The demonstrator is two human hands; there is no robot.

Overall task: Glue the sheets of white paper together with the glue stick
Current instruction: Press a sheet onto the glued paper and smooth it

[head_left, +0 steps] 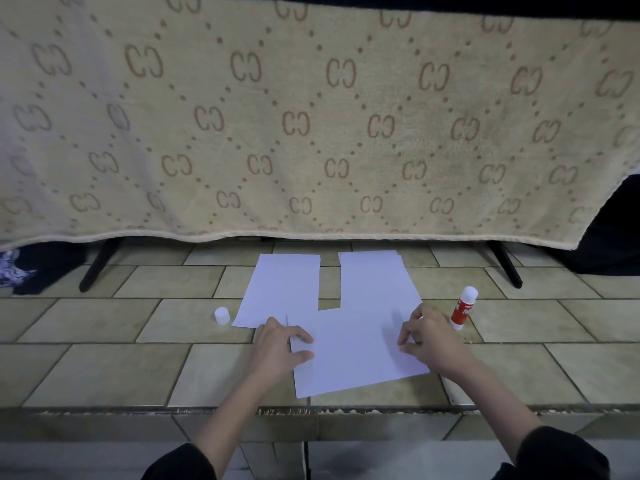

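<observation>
A white sheet (353,351) lies on the tiled surface in front of me, a little askew. My left hand (277,348) pinches its left edge between thumb and fingers. My right hand (429,337) has curled fingers on the sheet's right part, near its edge. Behind it lie two more stacks of white paper, one on the left (280,289) and one on the right (374,282), both partly covered by the near sheet. The red and white glue stick (463,308) stands uncapped just right of my right hand. Its white cap (222,315) stands left of the papers.
A beige patterned blanket (311,116) hangs over a frame with dark legs (97,265) behind the papers. The tiled surface's front edge (311,410) runs just below the near sheet. Dark cloth (609,230) sits at far right.
</observation>
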